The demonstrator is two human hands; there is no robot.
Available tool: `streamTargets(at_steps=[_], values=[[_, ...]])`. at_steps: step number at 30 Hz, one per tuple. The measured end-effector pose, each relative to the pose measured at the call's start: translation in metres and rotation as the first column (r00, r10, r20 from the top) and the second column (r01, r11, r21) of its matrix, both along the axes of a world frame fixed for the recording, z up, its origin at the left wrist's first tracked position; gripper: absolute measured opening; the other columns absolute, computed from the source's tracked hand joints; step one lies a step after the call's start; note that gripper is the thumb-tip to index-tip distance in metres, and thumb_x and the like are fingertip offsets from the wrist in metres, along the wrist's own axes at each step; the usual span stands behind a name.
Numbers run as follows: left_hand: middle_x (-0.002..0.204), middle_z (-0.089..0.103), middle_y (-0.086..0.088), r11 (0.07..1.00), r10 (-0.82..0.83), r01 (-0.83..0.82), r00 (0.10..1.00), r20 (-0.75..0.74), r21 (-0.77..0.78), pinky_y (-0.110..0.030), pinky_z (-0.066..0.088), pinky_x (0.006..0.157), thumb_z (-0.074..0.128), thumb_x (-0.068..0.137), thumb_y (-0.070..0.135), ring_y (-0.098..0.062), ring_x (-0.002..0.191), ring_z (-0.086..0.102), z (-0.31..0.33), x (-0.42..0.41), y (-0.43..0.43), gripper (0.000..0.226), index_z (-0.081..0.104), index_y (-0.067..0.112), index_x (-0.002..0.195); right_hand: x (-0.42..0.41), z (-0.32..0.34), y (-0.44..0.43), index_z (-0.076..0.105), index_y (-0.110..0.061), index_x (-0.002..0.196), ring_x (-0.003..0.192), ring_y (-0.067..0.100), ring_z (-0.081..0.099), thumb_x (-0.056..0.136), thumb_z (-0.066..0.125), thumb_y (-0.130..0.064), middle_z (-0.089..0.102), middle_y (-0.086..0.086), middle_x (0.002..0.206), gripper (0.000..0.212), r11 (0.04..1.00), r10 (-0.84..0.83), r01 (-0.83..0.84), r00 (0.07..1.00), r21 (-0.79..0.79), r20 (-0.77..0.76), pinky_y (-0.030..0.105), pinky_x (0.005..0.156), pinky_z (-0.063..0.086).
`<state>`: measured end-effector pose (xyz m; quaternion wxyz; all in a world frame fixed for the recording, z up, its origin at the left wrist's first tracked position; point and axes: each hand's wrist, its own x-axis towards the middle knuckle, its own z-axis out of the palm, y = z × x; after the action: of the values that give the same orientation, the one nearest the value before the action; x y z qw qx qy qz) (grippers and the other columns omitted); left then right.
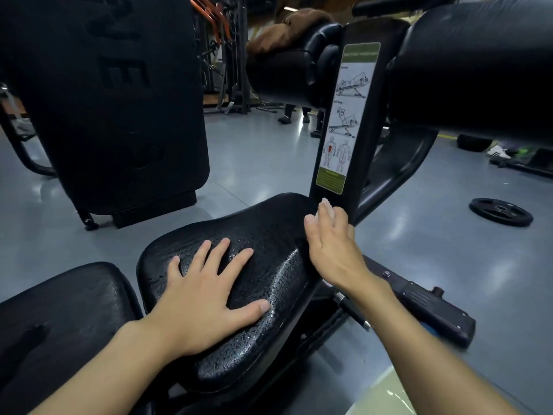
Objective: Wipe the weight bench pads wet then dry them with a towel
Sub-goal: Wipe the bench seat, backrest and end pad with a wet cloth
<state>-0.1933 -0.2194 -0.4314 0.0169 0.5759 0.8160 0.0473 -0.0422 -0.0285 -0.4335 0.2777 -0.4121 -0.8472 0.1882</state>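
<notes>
**Seat pad under wet wipe: hazards, listed near to far**

1. Back pad (59, 319), lower left. Easily skipped while attention sits further out.
2. Left hand (206, 295), flat on the seat pad (269, 235), fingers spread, thumb out. The pad is beaded with droplets, so a leaning palm could slide. It also covers a patch the wipe cannot reach.
3. Right hand (332, 244), at the seat's far right edge, fingers close together and bent over a white cloth (326, 204). Only a corner of the cloth shows, so it may bunch or slip out.
4. Upright post (317, 163), just beside that hand. Knuckles may knock it, and wetting could lift its instruction label (344, 121).
5. Weight plate (501, 211), on the floor. A trip risk when stepping round.
</notes>
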Motion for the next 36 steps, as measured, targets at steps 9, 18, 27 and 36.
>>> streamTargets(at_steps=[9, 18, 27, 36], values=[[0.166, -0.002, 0.014, 0.998, -0.041, 0.039, 0.999, 0.033, 0.059, -0.052, 0.005, 0.120, -0.011, 0.051, 0.101, -0.011, 0.152, -0.006, 0.004, -0.010, -0.005, 0.106, -0.003, 0.059, 0.148, -0.014, -0.033, -0.057, 0.009, -0.016, 0.158, 0.149, 0.029, -0.012, 0.090, 0.001, -0.058, -0.015, 0.003, 0.163, 0.081, 0.990, -0.136, 0.138, 0.977, -0.001, -0.162, 0.053, 0.122, 0.008], [0.165, 0.004, 0.018, 0.991, -0.095, 0.089, 0.993, 0.066, 0.095, -0.051, 0.006, 0.120, 0.003, 0.074, 0.078, -0.009, 0.152, -0.002, -0.001, -0.020, -0.013, 0.078, 0.009, 0.059, 0.149, -0.016, -0.066, -0.184, -0.011, -0.037, 0.155, 0.149, 0.015, -0.025, 0.096, 0.010, -0.064, -0.034, -0.006, 0.159, 0.068, 0.988, -0.036, -0.038, 0.890, -0.152, -0.455, 0.044, 0.124, -0.004], [0.162, 0.016, 0.024, 0.983, -0.137, 0.119, 0.983, 0.124, 0.139, -0.047, 0.016, 0.115, 0.005, 0.077, 0.070, -0.005, 0.149, 0.010, 0.007, -0.032, -0.018, 0.072, 0.025, 0.059, 0.146, -0.031, -0.084, -0.221, 0.025, -0.041, 0.153, 0.152, 0.017, -0.014, 0.099, 0.023, -0.054, -0.022, -0.010, 0.162, 0.056, 0.990, -0.117, 0.060, 0.853, -0.127, -0.509, 0.042, 0.122, 0.007], [0.157, 0.024, 0.022, 0.973, -0.116, 0.120, 0.993, -0.035, 0.199, -0.045, 0.024, 0.106, 0.011, 0.082, 0.071, -0.012, 0.137, 0.024, -0.007, -0.029, -0.011, 0.066, 0.025, 0.054, 0.145, -0.021, -0.062, -0.131, 0.018, -0.055, 0.146, 0.148, -0.003, -0.011, 0.084, 0.044, -0.055, -0.013, -0.029, 0.157, 0.068, 0.959, -0.134, -0.064, 0.755, -0.275, -0.642, 0.043, 0.124, 0.011]])
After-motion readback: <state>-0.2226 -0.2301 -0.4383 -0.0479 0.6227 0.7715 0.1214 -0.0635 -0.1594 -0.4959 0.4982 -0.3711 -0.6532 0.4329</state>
